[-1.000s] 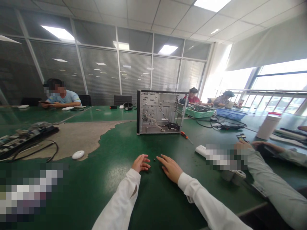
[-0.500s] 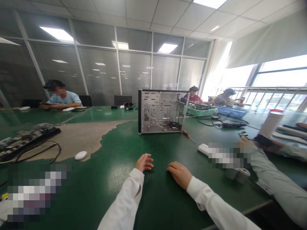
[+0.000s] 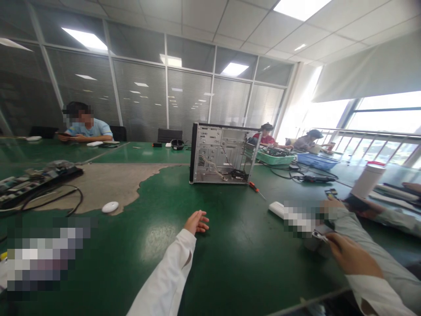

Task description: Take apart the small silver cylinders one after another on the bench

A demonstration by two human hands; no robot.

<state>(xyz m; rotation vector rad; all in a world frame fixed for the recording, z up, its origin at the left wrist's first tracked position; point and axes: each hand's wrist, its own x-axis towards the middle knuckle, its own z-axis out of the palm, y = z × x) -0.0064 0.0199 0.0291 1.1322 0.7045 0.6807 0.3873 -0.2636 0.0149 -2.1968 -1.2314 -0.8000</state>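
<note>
My left hand (image 3: 196, 222) rests over the green tabletop with its fingers apart and nothing in it. Out to the right, my right hand (image 3: 357, 256) is bent with its fingers drawn together at the top of small grey cylindrical holders (image 3: 317, 248). A small shiny piece shows at its fingertips, too blurred to name. Beyond my hands an open computer case (image 3: 226, 153) stands upright, its inside facing me with loose cables in it. By its lower right corner lies a screwdriver (image 3: 255, 188) with an orange-and-black handle.
A co-worker's grey sleeve (image 3: 365, 245) lies close beside my right hand. A white bar-shaped thing (image 3: 277, 210), partly pixelated, is near the holders. Green (image 3: 276, 158) and blue baskets (image 3: 317, 161) stand behind. A white oval thing (image 3: 110, 207) and circuit boards (image 3: 36, 182) lie left.
My right hand has moved from the middle of the table far right to the grey holders. My left hand keeps its place. The view has shifted slightly.
</note>
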